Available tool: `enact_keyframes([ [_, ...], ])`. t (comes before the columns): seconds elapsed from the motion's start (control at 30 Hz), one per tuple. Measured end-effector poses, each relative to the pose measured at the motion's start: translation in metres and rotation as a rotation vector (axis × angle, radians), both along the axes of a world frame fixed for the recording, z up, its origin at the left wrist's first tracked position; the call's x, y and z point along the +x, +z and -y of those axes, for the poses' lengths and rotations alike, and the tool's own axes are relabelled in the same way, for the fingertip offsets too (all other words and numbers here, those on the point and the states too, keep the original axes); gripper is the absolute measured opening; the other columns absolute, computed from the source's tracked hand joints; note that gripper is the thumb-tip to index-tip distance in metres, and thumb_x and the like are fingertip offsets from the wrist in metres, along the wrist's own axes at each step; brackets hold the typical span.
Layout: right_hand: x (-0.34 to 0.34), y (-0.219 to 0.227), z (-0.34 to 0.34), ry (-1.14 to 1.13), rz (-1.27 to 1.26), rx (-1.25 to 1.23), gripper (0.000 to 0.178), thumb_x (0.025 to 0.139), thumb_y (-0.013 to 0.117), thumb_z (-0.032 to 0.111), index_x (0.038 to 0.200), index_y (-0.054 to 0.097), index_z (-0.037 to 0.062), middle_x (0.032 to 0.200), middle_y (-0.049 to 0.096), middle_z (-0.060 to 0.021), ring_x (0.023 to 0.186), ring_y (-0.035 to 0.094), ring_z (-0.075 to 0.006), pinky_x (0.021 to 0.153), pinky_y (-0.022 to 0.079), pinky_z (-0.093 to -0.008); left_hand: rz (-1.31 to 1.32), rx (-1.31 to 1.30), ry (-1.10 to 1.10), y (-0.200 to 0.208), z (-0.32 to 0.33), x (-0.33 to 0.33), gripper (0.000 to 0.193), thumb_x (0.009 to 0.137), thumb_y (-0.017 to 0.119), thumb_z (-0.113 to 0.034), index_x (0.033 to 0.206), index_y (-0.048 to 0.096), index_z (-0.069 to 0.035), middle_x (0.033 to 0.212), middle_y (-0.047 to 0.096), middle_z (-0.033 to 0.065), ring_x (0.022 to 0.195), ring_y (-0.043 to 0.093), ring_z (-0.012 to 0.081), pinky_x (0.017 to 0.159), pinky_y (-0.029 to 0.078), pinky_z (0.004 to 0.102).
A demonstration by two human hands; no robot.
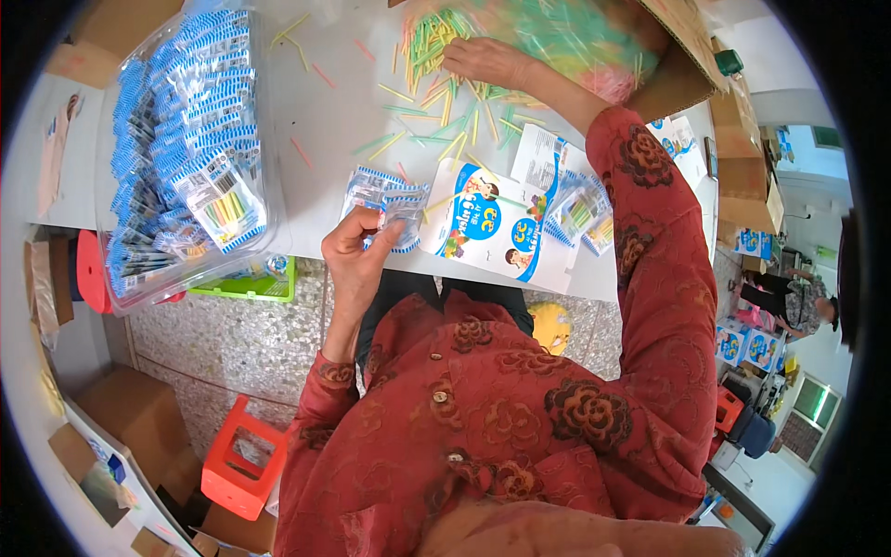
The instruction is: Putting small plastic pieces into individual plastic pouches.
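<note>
Near the front edge of the white table, my left hand [357,251] pinches a small blue-and-white plastic packet [401,212] between thumb and fingers. A similar packet [368,186] lies right behind it. My right arm stretches far across the table. The right hand [487,60] rests with its fingers bent and close together on a heap of thin yellow, green and pink sticks [425,42]; its fingertips are partly hidden, so what they grip does not show. Loose sticks [455,121] spread from the heap toward me. Beside the left hand lies a flat white-and-blue printed carton [483,227].
A clear plastic tub [269,200] full of filled blue-striped packets [200,102] stands at the left. More filled packets [580,213] lie right of the carton. An open cardboard box [682,46] stands far right. On the floor are a red stool [243,455] and a green basket [292,281].
</note>
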State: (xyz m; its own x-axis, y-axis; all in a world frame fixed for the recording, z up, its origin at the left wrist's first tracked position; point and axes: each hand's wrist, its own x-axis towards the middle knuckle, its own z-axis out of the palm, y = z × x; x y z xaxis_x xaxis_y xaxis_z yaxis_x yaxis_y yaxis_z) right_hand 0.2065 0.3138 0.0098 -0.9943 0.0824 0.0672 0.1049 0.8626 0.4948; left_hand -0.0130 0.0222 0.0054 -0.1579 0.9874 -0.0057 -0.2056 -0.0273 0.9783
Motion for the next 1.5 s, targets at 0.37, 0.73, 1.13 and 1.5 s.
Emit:
enact_keyframes([
  [0.37,0.010,0.033,0.071,-0.816,-0.901,-1.244,0.016,0.077,0.067,0.018,0.079,0.061,0.0027,0.071,0.061,-0.0028,0.062,0.056,-0.0105,0.057,0.046,-0.0259,-0.041,0.020,-0.010,0.006,0.000,0.004,0.008,0.076,0.067,0.003,0.076,0.059,0.000,0.075,0.055,-0.0026,0.067,0.045,0.0037,0.060,0.037,0.0184],
  [0.73,-0.013,-0.040,0.129,-0.458,-0.825,-0.870,0.016,0.082,0.049,0.012,0.072,0.052,-0.0002,0.078,0.055,-0.0182,0.073,0.057,-0.0360,0.065,0.046,-0.0443,-0.261,0.049,0.014,0.014,0.005,0.023,0.004,0.081,0.060,-0.001,0.078,0.058,0.000,0.077,0.058,0.0013,0.067,0.049,0.0062,0.061,0.040,0.0214],
  [1.13,0.031,-0.040,0.137,-0.527,-1.029,-0.821,0.021,0.079,0.052,0.012,0.063,0.049,0.0005,0.061,0.054,-0.0161,0.057,0.054,-0.0328,0.054,0.042,-0.0411,-0.185,0.161,-0.085,0.025,-0.005,0.044,0.006,0.082,0.061,-0.001,0.078,0.058,0.001,0.080,0.059,0.0036,0.069,0.050,0.0074,0.064,0.043,0.0224],
  [1.5,0.081,0.136,0.221,-0.416,-1.184,-1.436,0.011,0.081,0.064,0.011,0.075,0.061,0.0026,0.076,0.056,-0.0010,0.057,0.046,-0.0067,0.052,0.038,-0.0225,-0.271,0.252,-0.213,0.043,-0.010,0.076,0.011,0.072,0.070,0.001,0.074,0.058,0.000,0.070,0.056,-0.0002,0.064,0.048,0.0048,0.056,0.038,0.0196],
])
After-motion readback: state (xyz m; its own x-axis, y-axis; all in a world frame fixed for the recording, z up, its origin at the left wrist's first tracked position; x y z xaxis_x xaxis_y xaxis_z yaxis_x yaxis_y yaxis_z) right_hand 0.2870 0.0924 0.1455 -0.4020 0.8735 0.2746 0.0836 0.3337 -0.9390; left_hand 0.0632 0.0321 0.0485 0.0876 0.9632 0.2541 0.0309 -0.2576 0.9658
